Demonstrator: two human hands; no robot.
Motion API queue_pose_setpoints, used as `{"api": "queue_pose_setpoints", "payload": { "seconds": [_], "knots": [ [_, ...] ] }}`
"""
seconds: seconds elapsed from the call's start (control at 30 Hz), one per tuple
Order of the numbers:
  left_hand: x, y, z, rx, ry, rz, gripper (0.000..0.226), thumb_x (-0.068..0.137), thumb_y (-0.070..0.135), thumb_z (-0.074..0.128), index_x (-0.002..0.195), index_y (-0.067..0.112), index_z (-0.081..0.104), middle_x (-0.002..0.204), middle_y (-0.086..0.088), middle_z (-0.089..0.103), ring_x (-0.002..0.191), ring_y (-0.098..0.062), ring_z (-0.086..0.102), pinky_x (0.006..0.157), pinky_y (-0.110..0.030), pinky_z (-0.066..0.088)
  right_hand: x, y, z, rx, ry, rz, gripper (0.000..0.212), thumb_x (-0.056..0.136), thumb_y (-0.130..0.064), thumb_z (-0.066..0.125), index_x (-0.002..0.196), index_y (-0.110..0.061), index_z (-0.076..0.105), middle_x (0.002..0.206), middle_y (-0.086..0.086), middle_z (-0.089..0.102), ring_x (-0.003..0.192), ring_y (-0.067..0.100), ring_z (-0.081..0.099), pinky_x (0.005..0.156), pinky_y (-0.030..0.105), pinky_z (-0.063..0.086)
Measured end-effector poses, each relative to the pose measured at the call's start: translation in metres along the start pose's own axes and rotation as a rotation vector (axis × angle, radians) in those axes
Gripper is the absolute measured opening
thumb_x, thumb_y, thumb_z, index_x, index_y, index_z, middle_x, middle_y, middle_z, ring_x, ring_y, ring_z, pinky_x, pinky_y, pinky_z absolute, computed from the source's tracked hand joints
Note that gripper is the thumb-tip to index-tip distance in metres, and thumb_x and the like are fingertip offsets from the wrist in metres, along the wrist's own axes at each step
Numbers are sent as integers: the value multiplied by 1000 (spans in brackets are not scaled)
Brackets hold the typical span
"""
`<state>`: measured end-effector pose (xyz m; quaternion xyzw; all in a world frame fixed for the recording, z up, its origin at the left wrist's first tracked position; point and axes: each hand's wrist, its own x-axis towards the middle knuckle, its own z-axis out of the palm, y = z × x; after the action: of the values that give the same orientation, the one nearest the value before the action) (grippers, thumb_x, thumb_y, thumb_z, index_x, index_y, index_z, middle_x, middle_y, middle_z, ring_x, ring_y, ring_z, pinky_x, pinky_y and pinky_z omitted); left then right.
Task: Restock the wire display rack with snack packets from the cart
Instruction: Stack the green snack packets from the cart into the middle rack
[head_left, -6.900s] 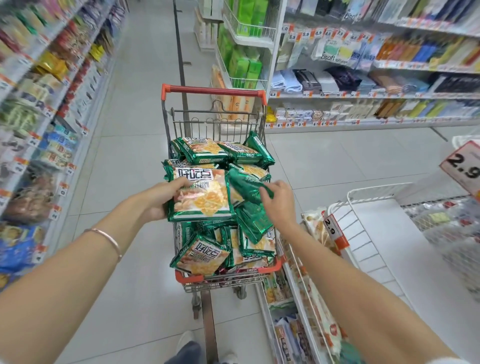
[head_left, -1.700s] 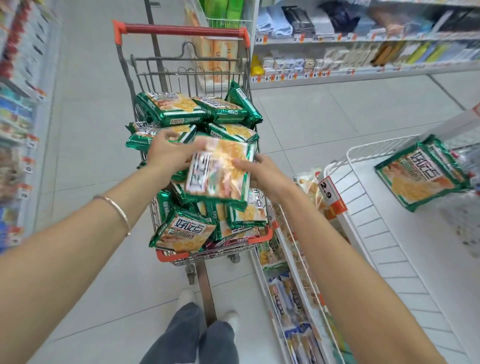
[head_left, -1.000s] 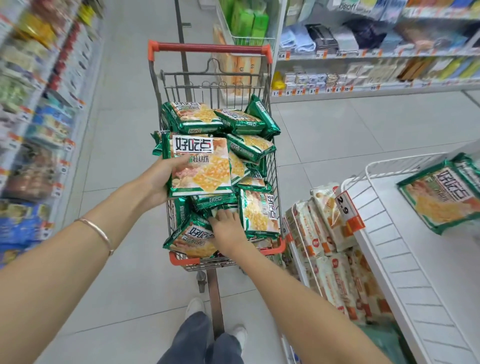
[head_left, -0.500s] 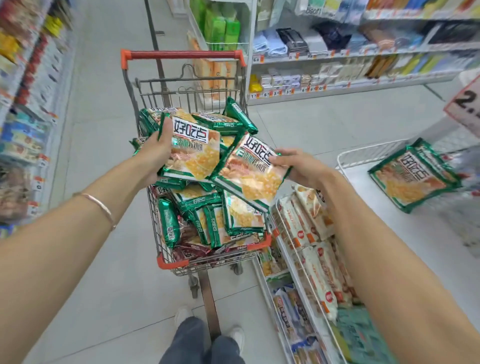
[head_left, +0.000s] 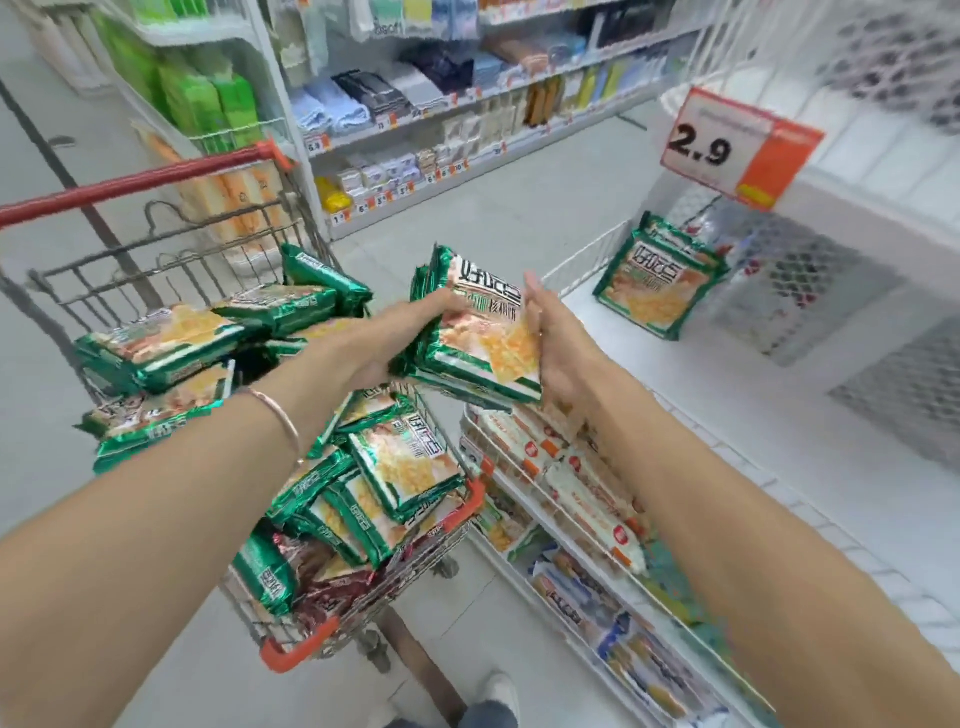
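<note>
Landmark: the cart (head_left: 291, 656), a wire trolley with a red handle bar and red corner bumpers, standing in the aisle on the pale tiled floor (head_left: 545, 208).

Held packets: a small stack of green snack packets (head_left: 480, 343), pressed together and tilted, raised above the cart's right rim, between the cart and the rack.

Left hand (head_left: 410, 332): grasping the stack from its left side, fingers wrapped on the packets' edge; a thin bracelet (head_left: 278, 415) sits on the wrist.

Right hand (head_left: 556, 338): flat against the stack's right side, fingers straight and pointing up, pressing the packets toward the other hand.

Cart contents: many more green packets (head_left: 400, 467) heaped loosely inside, some lying flat near the handle end, others tipped on edge at the near end; a few dark reddish wrappers (head_left: 332, 587) lie under them at the near corner.

Wire display rack (head_left: 587, 265): white, just right of the cart; its top tier has a plain white floor.

Packet on the rack (head_left: 660, 280): one green packet leaning upright at the far end of the top tier, well right of the cart.

Price sign (head_left: 737, 148): orange and white, reading 2.9, above that leaning packet.

Lower tiers: white and orange packets (head_left: 561, 467) stand in rows below the top tier, close beside the cart's right side.

Background: store shelves (head_left: 467, 104) with boxed and folded goods beyond the cart.
</note>
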<state>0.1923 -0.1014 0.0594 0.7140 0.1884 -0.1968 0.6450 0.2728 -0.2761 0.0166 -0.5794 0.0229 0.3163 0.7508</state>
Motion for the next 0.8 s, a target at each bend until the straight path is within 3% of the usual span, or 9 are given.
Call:
{"api": "queue_pose_setpoints", "payload": {
  "seconds": [0.13, 0.23, 0.3, 0.37, 0.43, 0.53, 0.67, 0.73, 0.8],
  "knots": [
    [34, 32, 37, -2, -138, 152, 23, 97, 37, 51, 95, 15, 56, 77, -1, 72, 71, -19, 66, 70, -29, 55, -29, -33, -58, -152, -43, -24, 73, 72, -39, 81, 134, -11, 53, 126, 12, 67, 108, 26, 68, 96, 38, 56],
    [78, 63, 80, 62, -196, 280, 14, 93, 27, 61, 102, 20, 54, 94, -5, 73, 79, -21, 71, 74, -32, 59, -41, -54, -105, -147, 63, -111, 98, 41, -41, 99, 125, -8, 62, 121, 9, 70, 101, 22, 70, 90, 35, 58],
    [112, 80, 107, 123, -217, 345, 34, 81, 16, 75, 109, 21, 56, 106, -7, 73, 97, -25, 71, 87, -38, 59, -36, -58, -138, -196, 273, -263, 110, 27, -39, 103, 125, -8, 61, 113, 6, 74, 96, 18, 73, 82, 33, 61],
    [146, 89, 132, 237, -238, 383, 55, 65, 5, 82, 114, 15, 60, 107, -6, 74, 102, -24, 70, 89, -36, 57, -28, -54, -166, -337, 480, -396, 97, 44, -23, 101, 127, -12, 54, 110, 1, 74, 97, 13, 73, 87, 38, 60],
    [174, 91, 155, 328, -227, 441, 71, 60, -4, 84, 124, 10, 57, 109, -4, 72, 103, -23, 68, 80, -28, 58, -16, -39, -185, -441, 622, -470, 90, 52, -15, 97, 128, -18, 48, 112, -3, 70, 102, 11, 69, 91, 42, 58],
    [216, 78, 175, 376, -167, 502, 95, 64, -7, 85, 145, 13, 40, 117, 3, 58, 104, -18, 59, 66, -14, 51, 9, -16, -200, -450, 677, -489, 99, 53, -15, 98, 134, -17, 41, 125, -1, 62, 116, 18, 62, 96, 43, 55],
    [262, 66, 184, 534, -127, 586, 114, 62, 7, 88, 155, 23, 23, 131, 0, 56, 118, -24, 59, 98, -35, 51, 38, -5, -219, -412, 616, -481, 94, 62, 2, 92, 129, -20, 29, 112, -8, 58, 99, 2, 59, 87, 29, 56],
    [268, 68, 180, 838, -84, 670, 123, 63, 24, 88, 157, 33, 10, 154, -10, 32, 135, -31, 41, 109, -40, 41, 43, -7, -234, -414, 505, -415, 93, 62, 7, 89, 130, -20, 30, 114, -7, 61, 98, -1, 60, 72, 17, 57],
    [271, 72, 171, 1248, -16, 832, 131, 60, 50, 87, 157, 37, -1, 164, -9, -4, 150, -31, 7, 121, -46, 19, 45, -5, -253, -390, 400, -342, 103, 62, 5, 89, 140, -23, 29, 129, -2, 62, 113, 10, 63, 74, 20, 57]
  ]
}}
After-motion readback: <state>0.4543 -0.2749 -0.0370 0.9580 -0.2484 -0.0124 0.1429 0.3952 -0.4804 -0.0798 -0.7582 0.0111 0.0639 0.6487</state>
